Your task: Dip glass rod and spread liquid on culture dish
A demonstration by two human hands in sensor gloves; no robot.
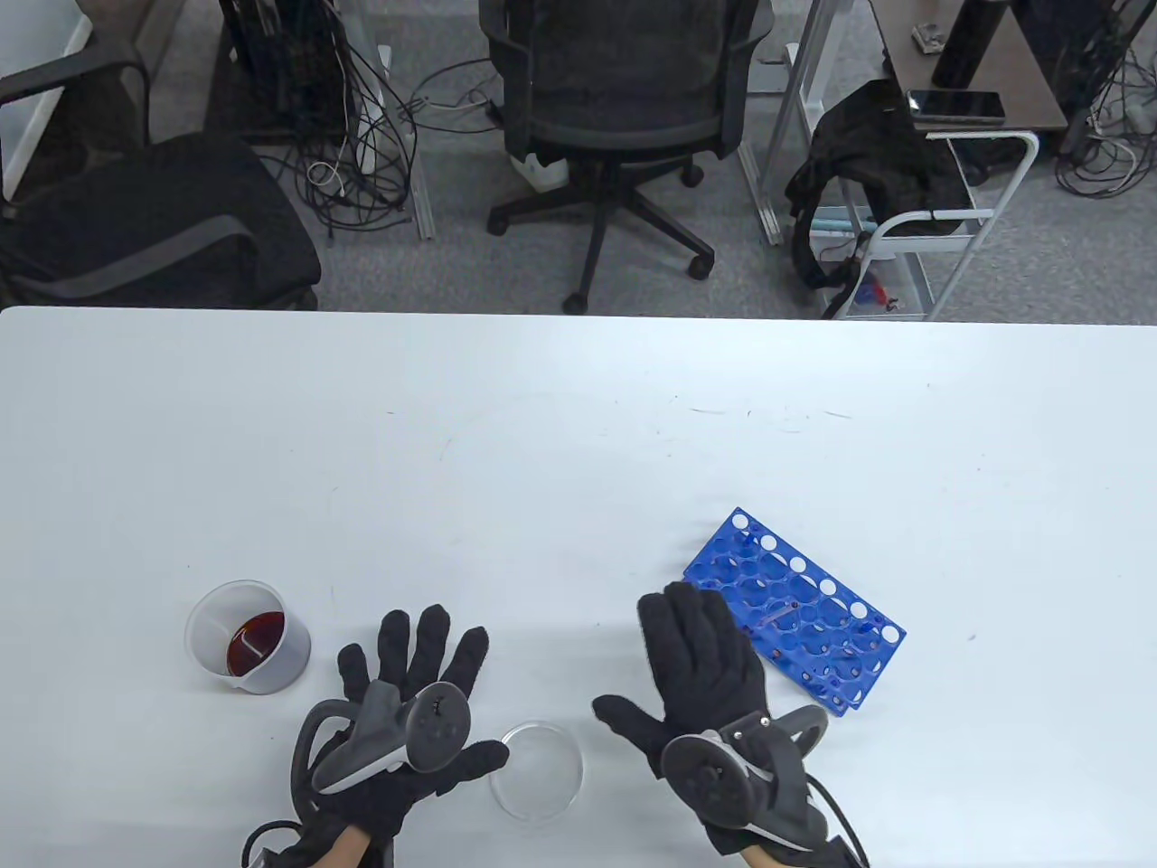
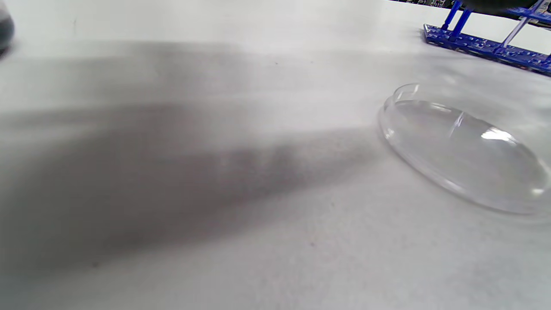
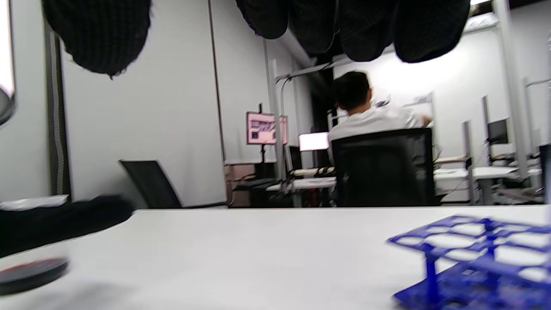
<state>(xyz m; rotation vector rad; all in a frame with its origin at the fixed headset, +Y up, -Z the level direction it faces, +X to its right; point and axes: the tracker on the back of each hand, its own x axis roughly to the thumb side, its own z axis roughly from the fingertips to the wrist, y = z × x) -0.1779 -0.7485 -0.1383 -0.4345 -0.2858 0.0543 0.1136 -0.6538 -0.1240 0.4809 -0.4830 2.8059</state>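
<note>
A clear beaker (image 1: 249,637) holding dark red liquid (image 1: 256,640) stands at the left. An empty clear culture dish (image 1: 537,768) lies near the front edge between my hands; it also shows in the left wrist view (image 2: 465,150). A thin glass rod (image 1: 779,618) lies slanted in the blue tube rack (image 1: 795,610). My left hand (image 1: 425,687) is open with fingers spread, just left of the dish and holding nothing. My right hand (image 1: 696,660) is open and flat, its fingertips at the rack's left edge, holding nothing.
The white table (image 1: 542,452) stretches far behind the objects. The rack shows in the left wrist view (image 2: 486,43) and in the right wrist view (image 3: 473,258). Office chairs (image 1: 624,117) and a cart (image 1: 931,226) stand beyond the table's far edge.
</note>
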